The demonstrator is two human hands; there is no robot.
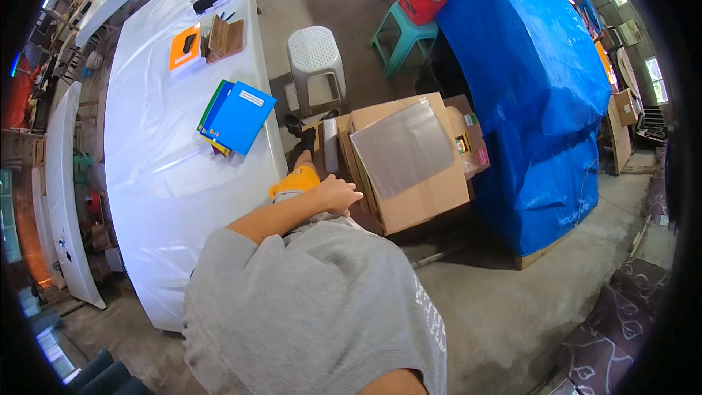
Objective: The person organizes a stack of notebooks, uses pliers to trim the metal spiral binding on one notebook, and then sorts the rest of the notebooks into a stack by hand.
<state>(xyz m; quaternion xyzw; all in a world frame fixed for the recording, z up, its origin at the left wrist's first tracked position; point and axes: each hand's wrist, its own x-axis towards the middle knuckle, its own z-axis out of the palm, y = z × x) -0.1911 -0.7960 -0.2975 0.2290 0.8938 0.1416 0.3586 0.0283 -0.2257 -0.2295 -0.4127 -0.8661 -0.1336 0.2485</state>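
Evidently only one of the person's own hands is in view. The left hand (pixel 336 194) reaches across in front of the grey T-shirt (pixel 314 292), just beside the near left edge of a large cardboard box (pixel 424 201). Its fingers are loosely bent and partly spread, pointing right; nothing shows in them, but the palm is turned away, so I cannot tell whether they have hold of something small. The right hand is out of view, and I cannot tell how its fingers stand; just a bit of the right arm (pixel 395 384) shows at the lower edge.

On top of the box lies a clear plastic sheet (pixel 402 150), set askew and covering much of the upper face. To the left, on a counter (pixel 157 197) with a glossy white covering, a blue notebook (pixel 245 113) tops a fanned pile, with green and yellow edges peeking out beneath. Farther along sit an orange-topped item (pixel 179 53) and a brown cardboard holder (pixel 225 38), next to each other.

Beyond the box stands a white plastic stool (pixel 314 47); a teal stool (pixel 401 40) bears a red bag (pixel 423 1). To the right, a blue tarp (pixel 541 80) drapes over something bulky.
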